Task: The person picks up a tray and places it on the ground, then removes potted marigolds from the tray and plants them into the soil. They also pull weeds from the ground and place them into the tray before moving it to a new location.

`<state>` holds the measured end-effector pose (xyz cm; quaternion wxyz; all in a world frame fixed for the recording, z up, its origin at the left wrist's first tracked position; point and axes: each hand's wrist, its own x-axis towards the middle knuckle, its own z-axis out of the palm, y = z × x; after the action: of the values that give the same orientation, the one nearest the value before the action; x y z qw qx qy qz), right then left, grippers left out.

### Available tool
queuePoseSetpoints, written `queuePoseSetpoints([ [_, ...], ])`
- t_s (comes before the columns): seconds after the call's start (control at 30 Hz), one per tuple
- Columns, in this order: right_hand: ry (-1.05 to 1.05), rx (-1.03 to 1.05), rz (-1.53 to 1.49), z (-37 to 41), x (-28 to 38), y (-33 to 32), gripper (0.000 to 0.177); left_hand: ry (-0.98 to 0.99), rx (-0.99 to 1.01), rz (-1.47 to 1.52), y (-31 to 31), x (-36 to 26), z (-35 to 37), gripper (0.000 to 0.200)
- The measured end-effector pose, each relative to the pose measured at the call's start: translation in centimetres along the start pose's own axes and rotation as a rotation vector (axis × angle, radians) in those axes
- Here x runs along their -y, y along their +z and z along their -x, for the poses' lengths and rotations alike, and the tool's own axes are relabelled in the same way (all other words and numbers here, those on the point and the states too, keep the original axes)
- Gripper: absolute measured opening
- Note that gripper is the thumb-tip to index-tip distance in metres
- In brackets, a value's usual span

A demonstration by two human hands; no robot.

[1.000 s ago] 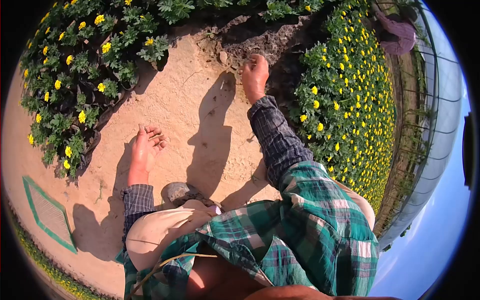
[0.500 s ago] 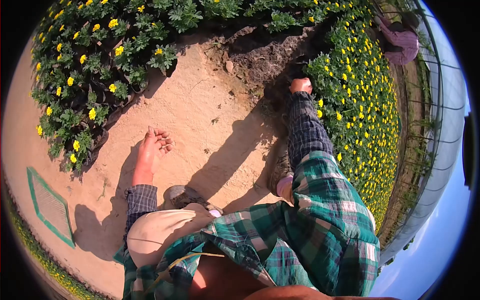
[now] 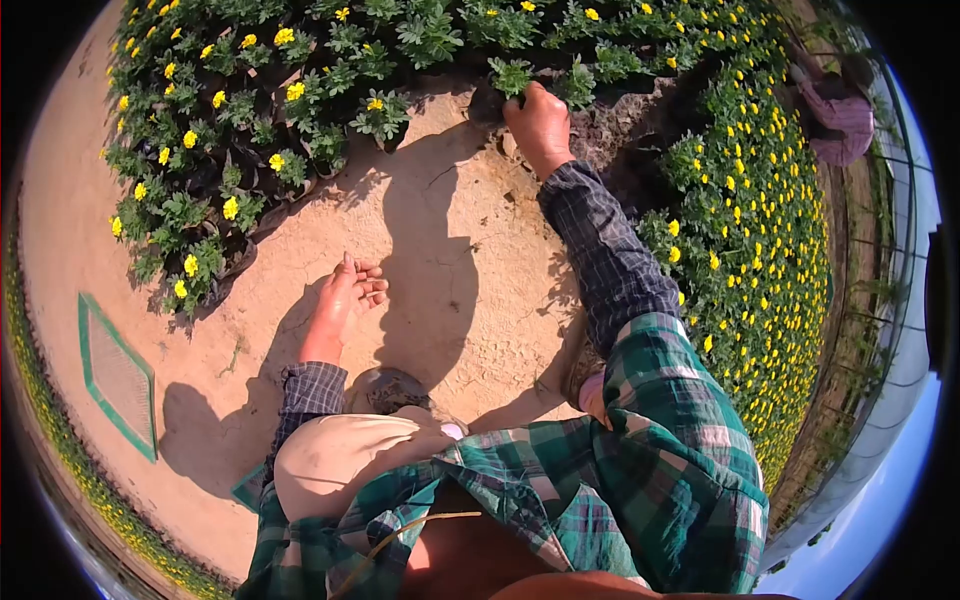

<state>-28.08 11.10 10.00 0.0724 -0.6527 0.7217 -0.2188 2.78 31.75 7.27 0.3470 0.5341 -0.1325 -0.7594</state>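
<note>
My right hand (image 3: 540,128) reaches out to the front edge of the far plants. Its fingers are curled at the rim of a black grow bag (image 3: 487,104) holding a small leafy marigold plant (image 3: 511,76); the fingertips are partly hidden by the leaves and the hand itself. No bloom shows on this plant. My left hand (image 3: 352,287) hangs over the bare sandy soil, palm partly up, fingers loosely apart, with nothing in it.
Bagged marigolds (image 3: 190,137) with yellow blooms stand in a block at the left and far side. A dense marigold bed (image 3: 755,260) runs along the right. A green-framed mesh panel (image 3: 118,378) lies at left. Another person (image 3: 842,120) bends at the far right.
My right hand has moved left and away from me, from the edge of the right bed to the bagged plant. The left hand stays open over the soil. The view has shifted slightly.
</note>
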Motion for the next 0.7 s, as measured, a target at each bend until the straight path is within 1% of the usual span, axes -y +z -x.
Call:
queuePoseSetpoints([
  [0.07, -0.077, 0.041, -0.026, -0.9, 2.4, 3.4, 0.021, 0.001, 0.016, -0.009, 0.4, -0.1, -0.2, 0.048],
  [0.13, -0.077, 0.114, -0.045, -0.8, 3.5, 7.0, 0.019, 0.006, 0.030, -0.018, 0.8, -0.5, -0.3, 0.048],
  [0.2, -0.095, 0.056, -0.118, 0.2, 3.4, 9.0, 0.018, 0.041, 0.026, -0.048, 1.1, -0.9, 0.0, 0.049],
  [0.27, -0.098, 0.056, -0.151, 2.2, 3.7, 6.7, 0.016, 0.026, 0.042, -0.010, 0.3, -0.7, 0.0, 0.049],
  [0.3, -0.090, 0.027, -0.222, 3.3, 2.9, 5.9, 0.014, 0.011, 0.062, 0.034, 0.0, -0.5, -0.2, 0.049],
  [0.33, -0.079, -0.004, -0.285, 4.1, 1.7, 4.9, 0.015, -0.004, 0.088, 0.037, -0.2, -0.3, -0.4, 0.049],
  [0.37, -0.108, -0.095, -0.318, 5.2, -0.3, 4.6, 0.016, -0.003, 0.050, 0.017, -0.5, -0.2, -0.4, 0.050],
  [0.4, -0.032, -0.084, -0.314, 6.1, -2.5, 3.7, 0.019, 0.002, 0.008, -0.003, -0.5, -0.2, -0.3, 0.050],
  [0.43, 0.072, -0.097, -0.301, 6.6, -4.8, 2.5, 0.017, -0.007, -0.002, -0.018, -0.5, -0.2, -0.3, 0.051],
  [0.5, 0.409, -0.185, -0.286, 6.4, -9.9, 0.5, 0.023, -0.016, 0.020, -0.016, -0.5, -0.1, -0.3, 0.051],
  [0.53, 0.473, -0.260, -0.155, 5.9, -12.2, -0.9, 0.029, -0.021, 0.031, -0.018, -0.6, -0.2, -0.2, 0.050],
  [0.57, 0.507, -0.276, -0.030, 5.5, -15.0, -1.7, 0.035, -0.022, 0.027, -0.021, -0.7, -0.2, -0.2, 0.050],
  [0.63, 0.558, -0.292, 0.094, 4.8, -18.9, -2.6, 0.046, -0.036, 0.020, -0.043, -0.7, -0.1, -0.3, 0.050],
  [0.67, 0.615, -0.255, 0.168, 4.4, -21.3, -2.2, 0.041, -0.034, 0.019, -0.047, -0.7, 0.0, -0.4, 0.050],
  [0.7, 0.602, -0.196, 0.157, 4.0, -23.9, -1.7, 0.039, -0.035, 0.017, -0.052, -0.8, 0.1, -0.5, 0.050],
])
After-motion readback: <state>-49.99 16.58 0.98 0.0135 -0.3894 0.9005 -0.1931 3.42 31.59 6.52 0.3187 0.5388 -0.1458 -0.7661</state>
